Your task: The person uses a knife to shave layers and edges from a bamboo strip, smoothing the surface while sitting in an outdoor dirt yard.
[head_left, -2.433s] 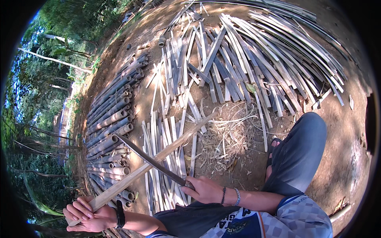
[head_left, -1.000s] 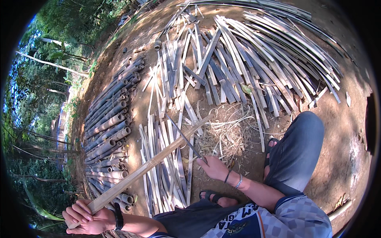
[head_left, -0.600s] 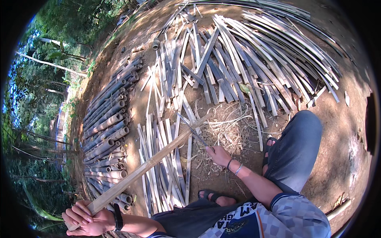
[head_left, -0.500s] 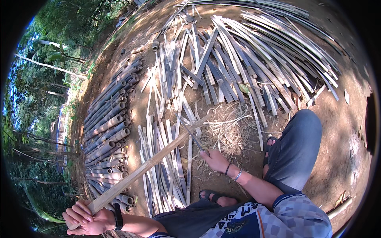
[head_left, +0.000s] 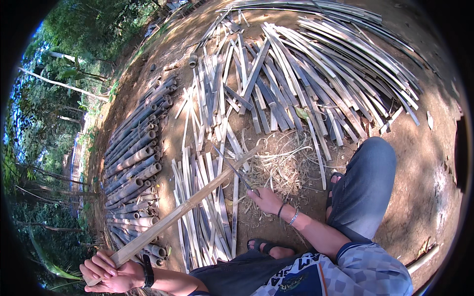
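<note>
- A person's left hand (head_left: 111,272) grips the near end of a bamboo strip (head_left: 185,206), slanting above split pieces (head_left: 203,234).
- The right hand (head_left: 267,200) clasps a knife (head_left: 243,179), its blade crossing the strip near the far end; contact is hard to judge.
- Curled shavings (head_left: 282,165) litter the ground; poles (head_left: 131,160) lie at left.

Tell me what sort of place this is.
Probably an outdoor bamboo-working yard: stacked bamboo poles, a heap of split bamboo slats, and curly shavings on bare dirt.
</note>
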A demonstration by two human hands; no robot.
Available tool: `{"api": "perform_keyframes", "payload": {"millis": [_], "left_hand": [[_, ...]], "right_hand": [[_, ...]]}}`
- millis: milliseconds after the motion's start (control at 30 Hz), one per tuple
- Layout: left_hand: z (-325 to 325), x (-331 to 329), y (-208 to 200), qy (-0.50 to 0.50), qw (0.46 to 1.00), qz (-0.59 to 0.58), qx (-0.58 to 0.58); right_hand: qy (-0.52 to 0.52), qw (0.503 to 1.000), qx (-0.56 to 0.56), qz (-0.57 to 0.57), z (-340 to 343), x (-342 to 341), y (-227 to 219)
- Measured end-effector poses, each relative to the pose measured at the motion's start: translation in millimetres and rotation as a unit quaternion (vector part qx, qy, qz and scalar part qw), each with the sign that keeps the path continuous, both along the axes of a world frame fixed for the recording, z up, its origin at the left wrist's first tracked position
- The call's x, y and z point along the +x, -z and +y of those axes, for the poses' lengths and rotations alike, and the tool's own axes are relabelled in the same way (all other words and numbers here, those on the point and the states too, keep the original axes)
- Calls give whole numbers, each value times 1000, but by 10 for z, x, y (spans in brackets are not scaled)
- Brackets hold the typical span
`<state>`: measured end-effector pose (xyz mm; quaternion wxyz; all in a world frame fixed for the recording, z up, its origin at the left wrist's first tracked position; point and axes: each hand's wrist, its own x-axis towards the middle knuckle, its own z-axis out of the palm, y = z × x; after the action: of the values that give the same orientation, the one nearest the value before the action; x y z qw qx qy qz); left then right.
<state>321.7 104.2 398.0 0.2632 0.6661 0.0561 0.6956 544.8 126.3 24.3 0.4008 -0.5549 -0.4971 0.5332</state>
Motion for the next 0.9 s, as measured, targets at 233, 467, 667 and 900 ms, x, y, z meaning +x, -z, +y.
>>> {"api": "perform_keyframes", "payload": {"millis": [233, 467, 667, 900], "left_hand": [[-22, 97, -13, 24, 1000, 3, 3], [-43, 109, 2, -19, 1000, 3, 11], [-23, 42, -46, 51, 998, 2, -35], [-122, 143, -46, 89, 995, 10, -39]], "right_hand": [[15, 1000, 17, -9, -54, 71, 188], [15, 1000, 15, -3, -69, 43, 5], [-52, 993, 103, -32, -56, 49, -343], [35, 992, -120, -27, 212, 214, 374]]}}
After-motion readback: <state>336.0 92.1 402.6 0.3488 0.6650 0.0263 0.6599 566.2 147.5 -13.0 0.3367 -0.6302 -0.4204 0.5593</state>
